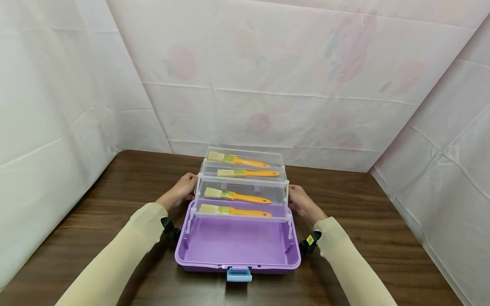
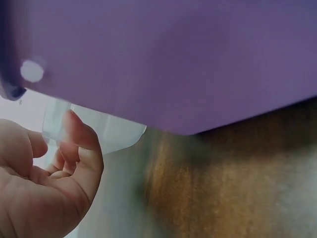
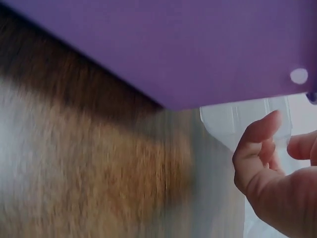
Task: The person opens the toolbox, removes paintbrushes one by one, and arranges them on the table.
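A purple storage box [image 1: 237,242] stands open on the table, its two clear fold-out trays [image 1: 279,197] raised above the back half. Several paintbrushes [image 1: 250,198] with orange handles and pale bristles lie in the trays, handles to the right. Behind the box hangs its clear lid [image 2: 119,131], folded back. My left hand [image 1: 186,185] grips the lid's left side with curled fingers. On the other side, my right hand [image 1: 300,199] grips the lid's right edge [image 3: 223,121], thumb and fingers bent round it. The trays partly hide the fingertips in the head view.
A light blue latch [image 1: 239,275] sticks out from the box's front. The dark wooden table [image 1: 363,238] extends to both sides. White sheeting [image 1: 268,106] with faded fruit prints rises close behind the box, and plain white sheets flank the table.
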Demonstrator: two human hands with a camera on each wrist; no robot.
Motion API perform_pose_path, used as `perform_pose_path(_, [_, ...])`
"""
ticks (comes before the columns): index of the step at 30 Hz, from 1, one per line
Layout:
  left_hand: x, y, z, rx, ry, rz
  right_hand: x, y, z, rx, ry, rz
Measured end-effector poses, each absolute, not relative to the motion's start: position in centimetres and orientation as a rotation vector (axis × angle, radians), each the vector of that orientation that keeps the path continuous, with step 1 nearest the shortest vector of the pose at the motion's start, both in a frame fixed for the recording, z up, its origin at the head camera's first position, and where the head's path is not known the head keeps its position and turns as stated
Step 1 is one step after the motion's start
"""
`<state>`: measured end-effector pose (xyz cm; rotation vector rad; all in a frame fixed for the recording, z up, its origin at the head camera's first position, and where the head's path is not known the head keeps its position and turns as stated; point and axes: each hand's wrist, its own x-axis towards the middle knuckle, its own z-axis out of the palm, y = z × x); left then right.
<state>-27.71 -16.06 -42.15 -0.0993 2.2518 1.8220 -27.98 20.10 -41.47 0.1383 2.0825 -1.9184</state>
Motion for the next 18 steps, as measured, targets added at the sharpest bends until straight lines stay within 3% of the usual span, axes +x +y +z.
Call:
perform_pose_path(10, [-25.3,-15.4,-42.6,-0.090,2.366,1.841,-26.8,21.5,-38.9,0.185,2.465,-1.664])
perform_pose_path(18, [-23.5,-14.9,-42.8,-0.118,2.430,1.917,-24.7,21.6,-35.6,-0.062,2.803,-1.526])
